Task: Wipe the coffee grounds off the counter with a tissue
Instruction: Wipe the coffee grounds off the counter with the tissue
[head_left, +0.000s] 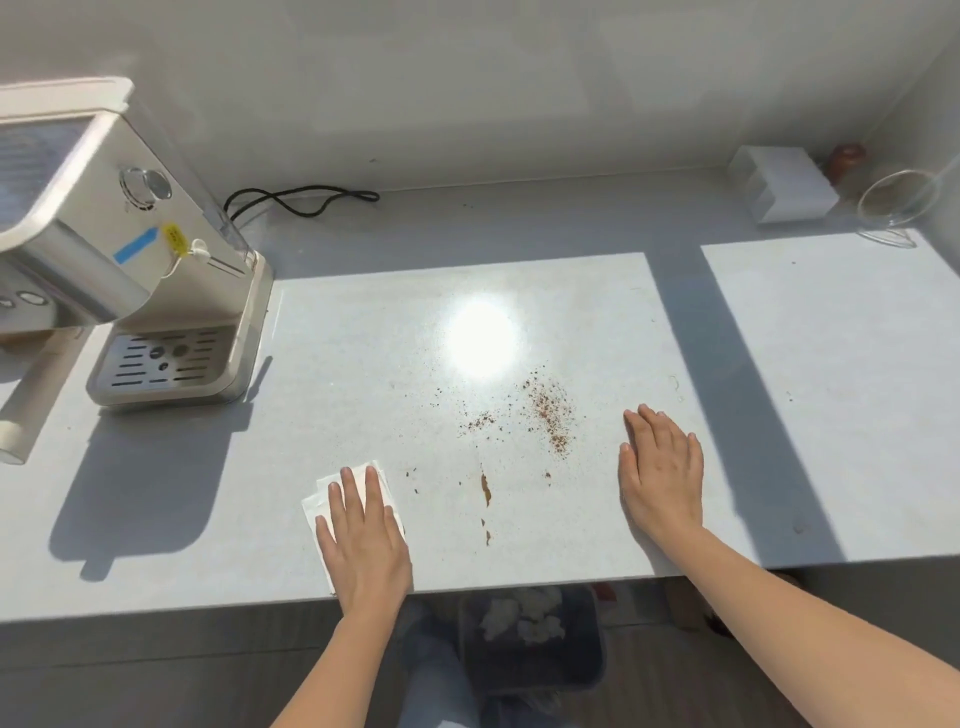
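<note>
Brown coffee grounds (548, 410) lie scattered over the middle of the pale counter (363, 374), with a smeared streak (485, 491) nearer the front edge. A folded white tissue (319, 501) lies flat on the counter to the left of the grounds. My left hand (361, 535) presses flat on the tissue, fingers stretched forward. My right hand (660, 467) rests palm down on the bare counter just right of the grounds, holding nothing.
An espresso machine (130, 260) stands at the left with its black cord (306, 200) behind. A white box (784, 184) and a glass bowl (898, 205) sit at the back right. A bin (530, 639) with crumpled tissues stands on the floor below the counter edge.
</note>
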